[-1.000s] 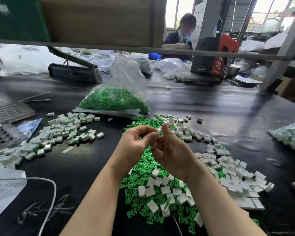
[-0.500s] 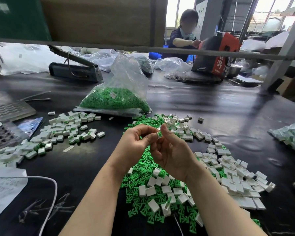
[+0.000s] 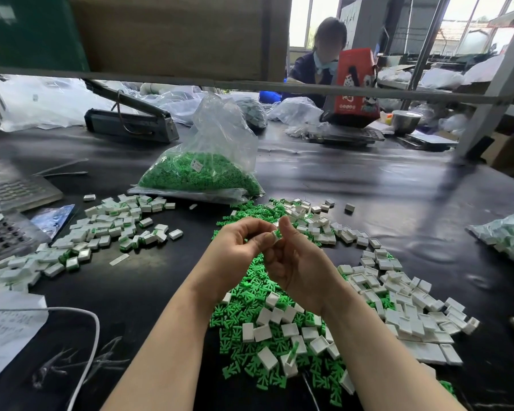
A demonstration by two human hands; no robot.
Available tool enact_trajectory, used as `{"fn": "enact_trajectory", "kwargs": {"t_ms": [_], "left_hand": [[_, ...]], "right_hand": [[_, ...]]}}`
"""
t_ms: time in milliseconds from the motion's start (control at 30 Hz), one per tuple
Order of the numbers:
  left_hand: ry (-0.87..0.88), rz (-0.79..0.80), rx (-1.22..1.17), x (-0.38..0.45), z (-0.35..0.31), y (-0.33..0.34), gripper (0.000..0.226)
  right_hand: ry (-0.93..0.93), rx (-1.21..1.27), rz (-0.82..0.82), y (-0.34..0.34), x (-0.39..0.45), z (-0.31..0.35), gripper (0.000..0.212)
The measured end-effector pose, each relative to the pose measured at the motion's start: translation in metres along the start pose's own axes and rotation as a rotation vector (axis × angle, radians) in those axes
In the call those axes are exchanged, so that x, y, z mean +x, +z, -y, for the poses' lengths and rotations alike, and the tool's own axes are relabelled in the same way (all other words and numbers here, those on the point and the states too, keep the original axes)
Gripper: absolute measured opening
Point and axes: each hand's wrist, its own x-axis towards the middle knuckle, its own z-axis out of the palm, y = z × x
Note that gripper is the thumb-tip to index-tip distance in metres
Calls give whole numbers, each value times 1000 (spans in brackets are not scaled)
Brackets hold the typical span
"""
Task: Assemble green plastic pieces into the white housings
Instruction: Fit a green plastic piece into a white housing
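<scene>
Hands meet above the green pieces heaped on my worktop: my left hand and right hand together pinch one white housing with a green piece showing in it; loose white housings lie right

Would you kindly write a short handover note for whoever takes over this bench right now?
Left hand and right hand together pinch one white housing with a green piece, above the table.
Loose green pieces lie under the hands; empty white housings to the right; sealed bag of green pieces behind.
Done: assembled pile on the left.
Left: seat this piece, then work through the loose stock.
</scene>
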Motion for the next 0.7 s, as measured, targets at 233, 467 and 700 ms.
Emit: {"fn": "enact_trajectory", "kwargs": {"t_ms": [233,467,700], "left_hand": [[-16,9,-12,-1,0,0,10],[-12,19,12,0,-2,0,10],[-12,18,14,0,0,-1,11]], "right_hand": [[-2,5,10,1,0,0,41],[7,-13,-5,2,0,0,41],[8,-6,8,1,0,-1,41]]}}
